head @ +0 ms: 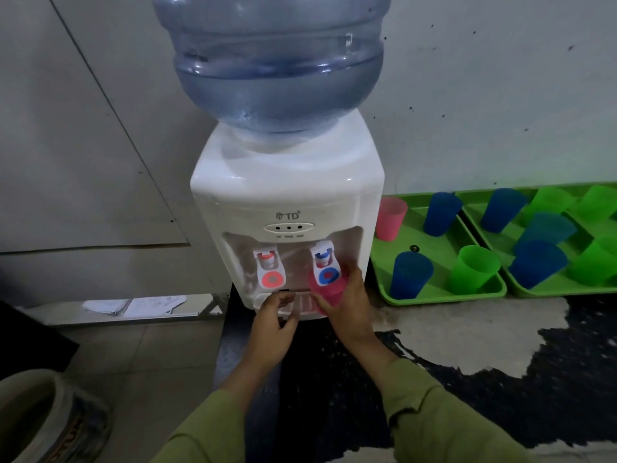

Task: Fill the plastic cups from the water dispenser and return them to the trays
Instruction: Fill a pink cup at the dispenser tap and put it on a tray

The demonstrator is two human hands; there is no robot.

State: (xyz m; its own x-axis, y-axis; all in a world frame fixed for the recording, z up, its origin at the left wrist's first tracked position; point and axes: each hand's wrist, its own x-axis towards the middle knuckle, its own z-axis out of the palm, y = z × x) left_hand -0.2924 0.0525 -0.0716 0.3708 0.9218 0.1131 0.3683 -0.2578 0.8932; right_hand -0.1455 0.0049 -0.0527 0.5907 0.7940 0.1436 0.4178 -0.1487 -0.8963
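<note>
A white water dispenser carries a large blue bottle. It has a red tap on the left and a blue tap on the right. My right hand grips a pink cup held under the blue tap, over the drip tray. My left hand hovers in front of the drip tray with loosely curled fingers, holding nothing. Two green trays to the right hold a pink cup and several blue and green cups.
The dispenser and trays stand on a worn dark-and-white counter. A grey wall panel is to the left, with papers on a low ledge. A sack-like object sits at bottom left.
</note>
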